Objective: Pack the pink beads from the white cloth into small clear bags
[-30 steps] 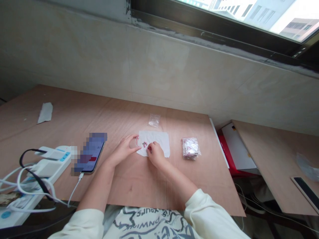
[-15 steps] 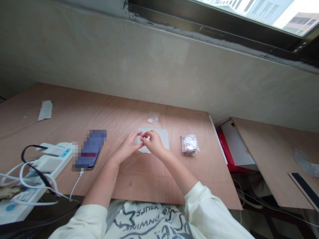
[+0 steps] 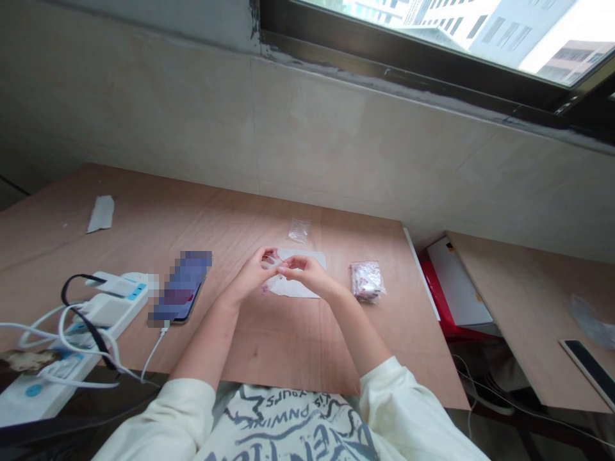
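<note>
Over a white paper sheet (image 3: 295, 288), both hands meet at what looks like a small clear plastic bag (image 3: 277, 257) with a thin red line along its edge. My left hand (image 3: 255, 272) has its fingers curled round the bag's left side. From the right, my right hand (image 3: 310, 275) pinches at it with thumb and fingertips. The fingers hide much of the bag and whatever may be in it. Small pinkish marks or bits (image 3: 265, 290) show just below my left hand, too small to name. A clear zip bag (image 3: 299, 230) lies behind the paper.
To the right lies a stack of clear bags (image 3: 366, 280) with red edges. A phone (image 3: 181, 288) on a charging cable and a power strip (image 3: 110, 301) with tangled cords are on the left. A paper scrap (image 3: 100, 214) lies at the far left, near the wall (image 3: 192, 115).
The right-hand fingers have shifted and stretched out more along the bag. Its red line now shows higher up, and pinkish bits appear below my left hand. The view has tilted slightly.
</note>
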